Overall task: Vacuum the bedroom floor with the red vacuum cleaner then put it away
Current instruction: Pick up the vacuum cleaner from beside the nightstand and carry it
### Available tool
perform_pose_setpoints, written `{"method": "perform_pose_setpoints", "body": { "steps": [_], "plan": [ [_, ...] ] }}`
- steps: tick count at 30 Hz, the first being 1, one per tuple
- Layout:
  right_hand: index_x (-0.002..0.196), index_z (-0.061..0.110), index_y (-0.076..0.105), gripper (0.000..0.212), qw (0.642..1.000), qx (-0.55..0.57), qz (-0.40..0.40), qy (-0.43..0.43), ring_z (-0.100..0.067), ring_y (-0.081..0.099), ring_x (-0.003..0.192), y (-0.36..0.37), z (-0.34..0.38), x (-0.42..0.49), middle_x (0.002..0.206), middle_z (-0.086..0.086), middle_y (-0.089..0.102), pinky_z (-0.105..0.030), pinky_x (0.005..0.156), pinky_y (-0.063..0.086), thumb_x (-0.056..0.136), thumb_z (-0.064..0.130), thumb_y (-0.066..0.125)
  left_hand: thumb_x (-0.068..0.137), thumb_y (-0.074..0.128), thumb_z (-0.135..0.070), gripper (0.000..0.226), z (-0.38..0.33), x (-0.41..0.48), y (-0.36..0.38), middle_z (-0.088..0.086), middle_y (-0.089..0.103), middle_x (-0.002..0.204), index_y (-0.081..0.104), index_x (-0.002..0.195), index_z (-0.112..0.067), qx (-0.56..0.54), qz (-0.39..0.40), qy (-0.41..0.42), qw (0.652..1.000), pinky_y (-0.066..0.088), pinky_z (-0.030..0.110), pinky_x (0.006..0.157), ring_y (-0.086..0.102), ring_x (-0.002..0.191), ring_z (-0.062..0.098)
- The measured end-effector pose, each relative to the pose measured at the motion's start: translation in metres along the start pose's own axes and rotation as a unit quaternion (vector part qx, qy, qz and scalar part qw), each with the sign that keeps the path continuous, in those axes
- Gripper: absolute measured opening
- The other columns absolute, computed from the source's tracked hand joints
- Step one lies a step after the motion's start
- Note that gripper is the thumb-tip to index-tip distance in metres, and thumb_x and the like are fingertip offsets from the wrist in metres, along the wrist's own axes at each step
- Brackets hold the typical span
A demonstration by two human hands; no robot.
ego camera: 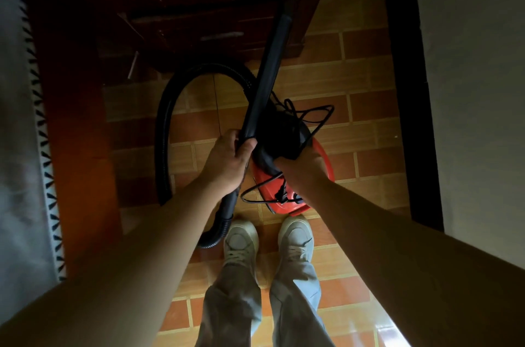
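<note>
Pretty dim room here: orange and brown brick-pattern tile floor (369, 68), a dark wooden cabinet (199, 5) up at the top of the view, and a grey fabric (17, 147) with a black zigzag edge hanging down the left side. On the right there's a pale wall (477, 90) with a dark door frame (409, 90) running alongside it.

The red vacuum cleaner (262, 171) is right in front of the person's white sneakers (241, 241), basically between the two arms. Honestly can't tell if it's sitting on the tiles or lifted a bit, the light is too poor for that.

The left hand (230, 160) is wrapped tight around the lower end of the black wand (270, 68), fingers curled all the way round it. The wand angles up and away toward the cabinet. The black ribbed hose (167, 125) swings out to the left in a big loop over the floor and comes back in near the left sneaker.

The right hand (301, 170) is down on the black top of the vacuum with fingers closed. It looks like it's got the carry handle plus a bunch of the black power cord (318, 119), which sticks out in messy loops past the hand and also droops across the red body.

Light grey trousers (295, 289) fill the bottom of the view.
</note>
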State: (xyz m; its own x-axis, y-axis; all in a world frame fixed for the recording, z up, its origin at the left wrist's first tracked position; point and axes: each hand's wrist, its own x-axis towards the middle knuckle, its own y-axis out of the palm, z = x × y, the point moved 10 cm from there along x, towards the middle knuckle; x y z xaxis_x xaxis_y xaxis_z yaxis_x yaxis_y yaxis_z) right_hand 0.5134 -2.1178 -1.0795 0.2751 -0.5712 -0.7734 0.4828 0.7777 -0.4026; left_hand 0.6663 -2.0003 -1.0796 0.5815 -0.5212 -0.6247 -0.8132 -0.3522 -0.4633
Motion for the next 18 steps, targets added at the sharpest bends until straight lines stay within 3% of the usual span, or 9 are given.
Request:
{"method": "perform_pose_setpoints", "body": {
  "steps": [2,4,5,8,10,12,14,18],
  "plan": [
    [0.085,0.017,0.056,0.020,1.000,0.000,-0.008,-0.029,-0.023,0.057,0.060,-0.010,0.011,-0.019,0.082,-0.020,0.070,-0.033,0.052,0.045,0.087,0.015,0.075,0.103,0.049,-0.046,0.030,-0.012,-0.023,-0.007,-0.002,0.061,0.103,0.057,0.120,-0.022,0.003,-0.004,0.003,1.000,0.039,0.013,0.063,0.060,0.087,0.010],
    [0.090,0.004,0.056,0.019,0.999,-0.014,-0.002,-0.039,-0.022,0.052,0.054,-0.018,0.019,-0.041,0.072,-0.018,0.064,-0.035,0.051,0.042,0.088,0.013,0.072,0.104,0.048,-0.043,0.020,-0.026,-0.048,-0.015,-0.010,0.057,0.092,0.052,0.113,-0.026,0.005,-0.003,0.003,1.000,0.039,0.008,0.058,0.055,0.077,0.001],
    [0.091,0.007,0.053,0.020,0.999,-0.019,0.006,-0.044,-0.020,0.049,0.051,-0.022,0.023,-0.052,0.066,-0.013,0.059,-0.035,0.050,0.041,0.088,0.012,0.072,0.104,0.048,-0.043,0.016,-0.034,-0.061,-0.021,-0.012,0.056,0.087,0.050,0.110,-0.028,0.005,-0.006,0.004,1.000,0.040,0.007,0.056,0.054,0.073,0.000],
    [0.096,0.011,0.058,0.016,0.997,-0.033,0.022,-0.063,-0.018,0.048,0.050,-0.039,0.044,-0.088,0.062,-0.006,0.054,-0.039,0.053,0.043,0.087,0.008,0.071,0.103,0.048,-0.045,0.021,-0.057,-0.102,-0.041,-0.005,0.060,0.078,0.051,0.110,-0.026,-0.012,-0.003,-0.003,1.000,0.042,0.016,0.053,0.058,0.066,0.010],
    [0.114,0.010,0.061,0.032,0.997,-0.034,0.024,-0.072,-0.016,0.055,0.056,-0.053,0.064,-0.115,0.071,-0.006,0.062,-0.044,0.055,0.051,0.085,0.007,0.071,0.102,0.049,-0.048,0.028,-0.075,-0.129,-0.056,0.000,0.062,0.076,0.053,0.112,-0.023,-0.021,0.008,-0.002,1.000,0.047,0.030,0.056,0.063,0.066,0.021],
    [0.130,0.020,0.054,0.054,0.995,-0.018,0.037,-0.086,-0.013,0.066,0.071,-0.066,0.091,-0.149,0.088,-0.004,0.070,-0.033,0.062,0.057,0.082,0.005,0.072,0.102,0.049,-0.049,0.028,-0.099,-0.156,-0.074,0.002,0.064,0.077,0.054,0.113,-0.023,-0.019,0.019,0.010,1.000,0.047,0.030,0.055,0.064,0.067,0.023],
    [0.126,0.021,0.055,0.051,0.994,-0.021,0.045,-0.094,-0.016,0.067,0.076,-0.080,0.118,-0.184,0.093,-0.009,0.070,-0.023,0.057,0.052,0.081,0.004,0.072,0.103,0.049,-0.047,0.025,-0.126,-0.185,-0.094,0.000,0.063,0.077,0.055,0.111,-0.024,-0.017,0.022,0.023,0.999,0.043,0.024,0.053,0.063,0.066,0.020],
    [0.107,0.018,0.058,0.034,0.991,-0.030,0.066,-0.114,-0.009,0.061,0.069,-0.109,0.167,-0.269,0.084,-0.005,0.065,-0.016,0.053,0.046,0.083,-0.005,0.066,0.102,0.046,-0.052,0.029,-0.182,-0.245,-0.146,-0.003,0.059,0.071,0.055,0.099,-0.024,-0.045,0.014,0.038,0.998,0.042,0.030,0.057,0.060,0.061,0.018]
  ]
}}
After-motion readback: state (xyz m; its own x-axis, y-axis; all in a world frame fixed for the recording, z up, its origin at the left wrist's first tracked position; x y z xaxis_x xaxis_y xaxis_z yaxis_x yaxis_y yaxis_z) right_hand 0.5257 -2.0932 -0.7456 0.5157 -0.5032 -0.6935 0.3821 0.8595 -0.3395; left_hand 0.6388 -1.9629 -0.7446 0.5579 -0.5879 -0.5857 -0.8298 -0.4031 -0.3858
